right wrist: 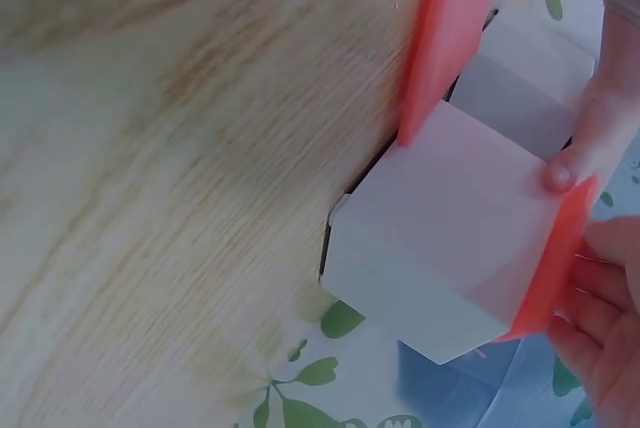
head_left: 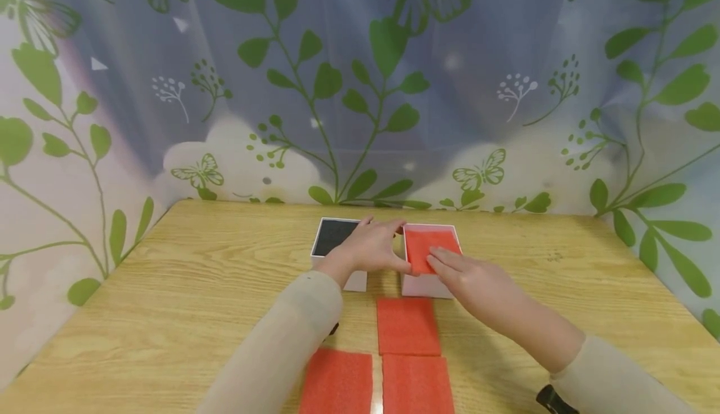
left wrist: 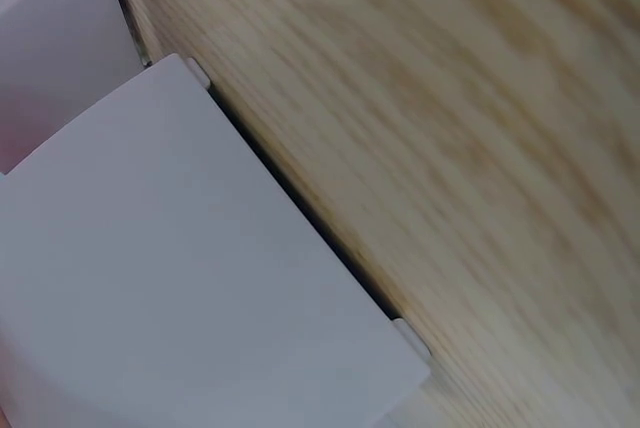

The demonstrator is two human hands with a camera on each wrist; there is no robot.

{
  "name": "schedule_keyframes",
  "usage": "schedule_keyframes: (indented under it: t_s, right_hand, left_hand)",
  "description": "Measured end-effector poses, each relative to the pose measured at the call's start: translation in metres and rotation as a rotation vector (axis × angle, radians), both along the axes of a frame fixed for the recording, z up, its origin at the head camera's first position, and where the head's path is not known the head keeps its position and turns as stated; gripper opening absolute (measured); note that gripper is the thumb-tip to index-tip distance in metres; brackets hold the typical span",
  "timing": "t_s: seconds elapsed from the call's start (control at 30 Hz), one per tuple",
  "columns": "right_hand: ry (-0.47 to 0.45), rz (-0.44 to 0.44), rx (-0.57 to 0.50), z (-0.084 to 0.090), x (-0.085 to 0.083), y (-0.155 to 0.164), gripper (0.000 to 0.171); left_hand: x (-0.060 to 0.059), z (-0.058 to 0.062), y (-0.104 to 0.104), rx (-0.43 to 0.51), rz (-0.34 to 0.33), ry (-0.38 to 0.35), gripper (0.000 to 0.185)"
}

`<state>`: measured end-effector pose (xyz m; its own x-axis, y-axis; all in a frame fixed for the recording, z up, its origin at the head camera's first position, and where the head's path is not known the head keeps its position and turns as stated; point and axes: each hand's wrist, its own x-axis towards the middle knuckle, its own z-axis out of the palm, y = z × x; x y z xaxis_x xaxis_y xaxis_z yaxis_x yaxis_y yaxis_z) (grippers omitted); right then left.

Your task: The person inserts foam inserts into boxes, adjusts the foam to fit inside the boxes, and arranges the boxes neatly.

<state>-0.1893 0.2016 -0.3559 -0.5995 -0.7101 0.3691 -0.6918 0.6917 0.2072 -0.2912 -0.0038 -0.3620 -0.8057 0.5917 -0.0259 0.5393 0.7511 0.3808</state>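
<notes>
Two white boxes stand side by side at the middle of the wooden table point(head_left: 197, 289). The left box point(head_left: 333, 237) shows a black inside. A red foam sheet point(head_left: 430, 245) lies on top of the right box point(head_left: 423, 284). My left hand point(head_left: 378, 246) reaches across the left box, and its thumb touches the sheet's left edge. My right hand point(head_left: 450, 262) lays straight fingers on the sheet's near right part. The right wrist view shows the sheet point(right wrist: 452, 33) bowed over the white box point(right wrist: 450, 238), with the right fingers point(right wrist: 605, 323) at its edge.
Three more red foam sheets lie flat nearer to me: one point(head_left: 407, 325) just before the right box, two point(head_left: 336, 381) point(head_left: 417, 384) at the front edge. A leaf-patterned curtain point(head_left: 360, 89) closes off the back and sides. The left wrist view shows a white box side point(left wrist: 180, 278) on wood.
</notes>
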Motion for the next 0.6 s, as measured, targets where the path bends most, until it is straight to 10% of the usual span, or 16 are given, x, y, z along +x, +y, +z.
schedule_keyframes:
  t_s: [0.6]
  right_hand:
    - [0.133, 0.023, -0.007, -0.0025, 0.0002, -0.0010, 0.047]
  left_hand:
    - [0.0004, -0.0005, 0.0014, -0.002, 0.003, 0.006, 0.096]
